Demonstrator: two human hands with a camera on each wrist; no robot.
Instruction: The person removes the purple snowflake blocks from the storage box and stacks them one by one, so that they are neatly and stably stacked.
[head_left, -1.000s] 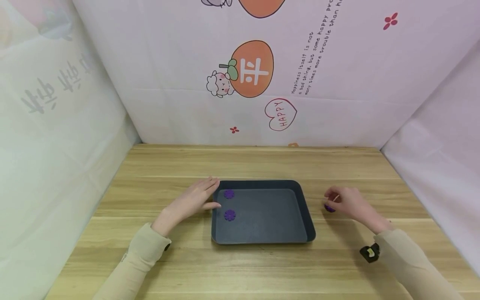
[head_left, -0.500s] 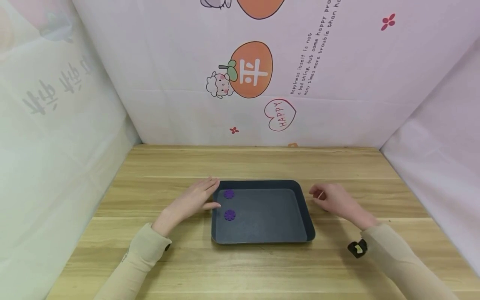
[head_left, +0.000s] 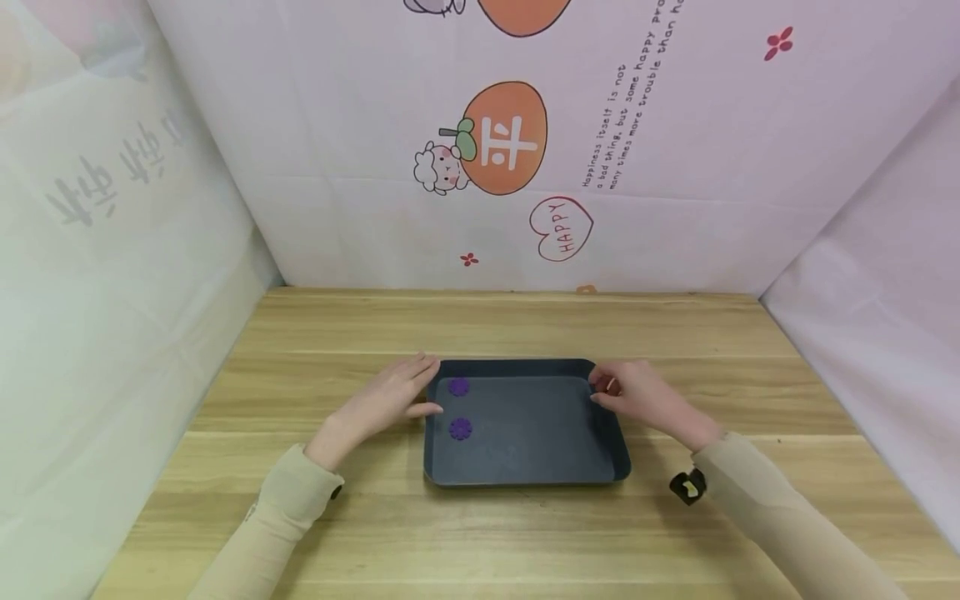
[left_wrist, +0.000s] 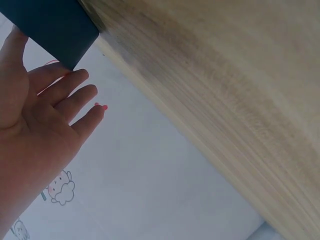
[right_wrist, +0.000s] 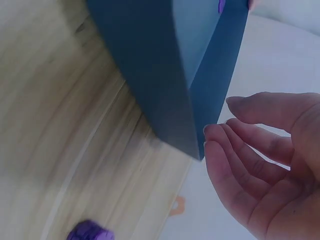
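Observation:
A dark grey rectangular tray [head_left: 536,433] lies on the table. Two purple notched discs, a far disc [head_left: 459,387] and a near disc [head_left: 461,429], lie flat along its left side. My left hand [head_left: 386,393] rests at the tray's back left corner, fingers fairly straight, thumb at the left rim. Over the back right corner is my right hand [head_left: 648,400]; its fingers curve loosely, with a gap to the thumb and nothing visible between them. In the right wrist view a purple piece [right_wrist: 90,231], perhaps stacked discs, sits on the table outside the tray; the head view hides it.
The wooden table [head_left: 517,546] ends at a printed white cloth backdrop [head_left: 360,217]. White cloth also hangs along the left and right sides. A small black device [head_left: 688,485] sits at my right wrist.
My right hand has moved left, from beside the purple piece on the table to the tray's back right corner. The left hand, tray and two discs have stayed put.

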